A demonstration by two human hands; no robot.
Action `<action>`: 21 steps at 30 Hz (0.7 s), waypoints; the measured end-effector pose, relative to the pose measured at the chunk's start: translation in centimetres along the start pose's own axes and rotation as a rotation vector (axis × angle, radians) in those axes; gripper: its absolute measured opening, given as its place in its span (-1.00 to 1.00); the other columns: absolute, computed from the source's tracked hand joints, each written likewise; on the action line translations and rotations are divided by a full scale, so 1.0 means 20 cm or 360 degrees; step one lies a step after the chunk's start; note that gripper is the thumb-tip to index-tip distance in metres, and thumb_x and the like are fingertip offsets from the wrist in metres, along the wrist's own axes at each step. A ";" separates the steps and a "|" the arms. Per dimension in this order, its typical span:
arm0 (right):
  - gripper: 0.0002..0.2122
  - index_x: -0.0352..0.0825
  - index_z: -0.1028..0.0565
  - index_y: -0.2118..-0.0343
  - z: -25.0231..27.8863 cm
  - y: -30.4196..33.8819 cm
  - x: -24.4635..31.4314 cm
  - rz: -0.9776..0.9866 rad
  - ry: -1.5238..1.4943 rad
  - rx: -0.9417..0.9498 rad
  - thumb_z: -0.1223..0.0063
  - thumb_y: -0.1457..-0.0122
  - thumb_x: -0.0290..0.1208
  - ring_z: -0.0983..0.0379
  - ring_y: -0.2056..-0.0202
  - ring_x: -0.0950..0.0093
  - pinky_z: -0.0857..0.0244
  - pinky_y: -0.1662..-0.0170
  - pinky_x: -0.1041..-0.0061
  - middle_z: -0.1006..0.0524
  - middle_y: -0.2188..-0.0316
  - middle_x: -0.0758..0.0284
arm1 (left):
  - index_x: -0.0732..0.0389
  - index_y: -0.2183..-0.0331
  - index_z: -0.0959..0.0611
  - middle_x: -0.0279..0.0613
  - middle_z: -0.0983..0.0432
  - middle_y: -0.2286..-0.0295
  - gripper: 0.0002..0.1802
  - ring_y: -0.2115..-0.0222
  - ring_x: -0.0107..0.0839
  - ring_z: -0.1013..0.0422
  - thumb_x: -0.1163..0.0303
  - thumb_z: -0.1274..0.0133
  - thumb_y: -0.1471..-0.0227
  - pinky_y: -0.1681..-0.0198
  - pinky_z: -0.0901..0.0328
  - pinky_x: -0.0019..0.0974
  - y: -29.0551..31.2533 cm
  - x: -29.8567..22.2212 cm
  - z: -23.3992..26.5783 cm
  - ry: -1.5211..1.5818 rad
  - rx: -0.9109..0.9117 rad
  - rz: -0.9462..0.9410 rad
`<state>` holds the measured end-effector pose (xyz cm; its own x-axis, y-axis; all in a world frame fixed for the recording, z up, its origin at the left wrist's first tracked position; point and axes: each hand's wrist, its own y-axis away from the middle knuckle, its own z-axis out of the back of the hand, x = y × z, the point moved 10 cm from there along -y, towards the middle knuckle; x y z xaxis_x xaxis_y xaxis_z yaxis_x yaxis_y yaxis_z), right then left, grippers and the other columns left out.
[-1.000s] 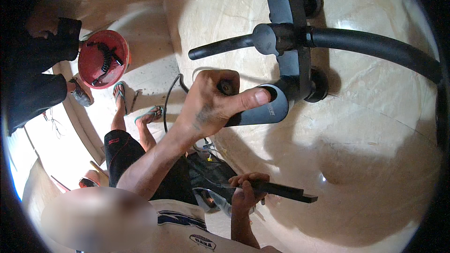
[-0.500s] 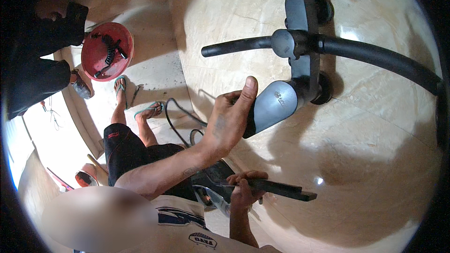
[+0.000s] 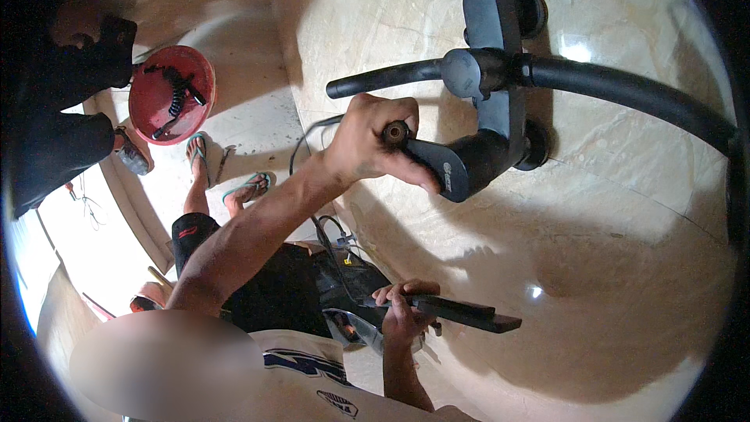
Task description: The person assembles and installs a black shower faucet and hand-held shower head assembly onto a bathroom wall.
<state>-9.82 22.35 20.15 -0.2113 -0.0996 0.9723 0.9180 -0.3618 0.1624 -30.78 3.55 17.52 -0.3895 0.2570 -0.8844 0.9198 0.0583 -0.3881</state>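
Observation:
A black wall-mounted shower mixer (image 3: pixel 500 101) fills the upper right, with a slim spout-like arm pointing left and a thick curved pipe (image 3: pixel 625 94) running right. My left hand (image 3: pixel 371 141) is closed round a thin black hose (image 3: pixel 316 123); its round hollow end (image 3: pixel 396 133) sticks out between thumb and fingers. That thumb lies against the mixer's broad lower end (image 3: pixel 453 172). Lower down, my right hand (image 3: pixel 402 312) grips a black tool-like piece with two long flat bars (image 3: pixel 476 315). What kind it is, I cannot tell.
A red basin (image 3: pixel 205 113) holding a black coiled hose (image 3: pixel 178 98) stands on the floor at upper left. Beside it is another person in dark trousers (image 3: pixel 70 141). A dark case-like object (image 3: pixel 344 273) lies below my hands. The pale marbled wall (image 3: pixel 594 227) spans the right side.
My left hand has risen and turned, bringing the hose end into sight, and its raised thumb now points down to the right. My right hand keeps its grip. The view has shifted slightly.

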 end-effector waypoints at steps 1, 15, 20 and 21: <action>-0.76 -0.37 -0.24 0.37 0.01 0.00 -0.01 -0.0004 0.0009 -0.0024 0.03 0.14 -0.67 -0.33 0.68 0.41 -0.35 0.54 0.35 -0.34 0.59 0.25 | 0.16 0.69 -0.35 -0.38 -0.25 0.75 -0.32 0.73 -0.54 -0.21 0.04 -0.47 0.80 0.67 -0.06 -0.43 -0.01 -0.01 -0.02 -0.0035 0.0078 -0.0015; -0.76 -0.35 -0.27 0.38 0.03 0.02 -0.03 0.0018 -0.0049 -0.0013 -0.04 0.14 -0.60 -0.34 0.71 0.42 -0.37 0.57 0.36 -0.36 0.63 0.26 | 0.32 0.47 -0.44 -0.29 -0.36 0.60 -0.47 0.55 -0.56 -0.32 -0.04 0.09 -0.07 0.47 -0.26 -0.47 0.34 -0.06 -0.28 0.0926 -0.0436 0.0738; -0.77 -0.35 -0.27 0.37 0.02 0.02 0.00 0.0046 -0.0049 0.0035 -0.03 0.12 -0.57 -0.34 0.70 0.42 -0.36 0.57 0.36 -0.35 0.65 0.27 | 0.20 0.60 -0.38 -0.29 -0.21 0.64 -0.19 0.64 -0.53 -0.11 -0.32 0.67 -0.04 0.53 -0.09 -0.46 0.52 0.47 -0.04 0.0514 -0.0293 0.1713; -0.77 -0.35 -0.27 0.37 0.02 0.01 -0.01 0.0035 -0.0050 0.0051 -0.02 0.12 -0.57 -0.34 0.70 0.42 -0.35 0.58 0.36 -0.35 0.66 0.27 | 0.16 0.57 -0.33 -0.33 -0.15 0.62 -0.31 0.61 -0.56 -0.09 -0.25 0.58 -0.09 0.54 -0.06 -0.49 0.47 0.49 -0.07 0.0660 -0.0088 0.1671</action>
<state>-9.36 22.63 19.98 -0.1808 -0.0775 0.9805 0.9326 -0.3302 0.1459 -25.93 8.02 5.62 0.6138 0.5038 -0.6078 0.7874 -0.3352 0.5173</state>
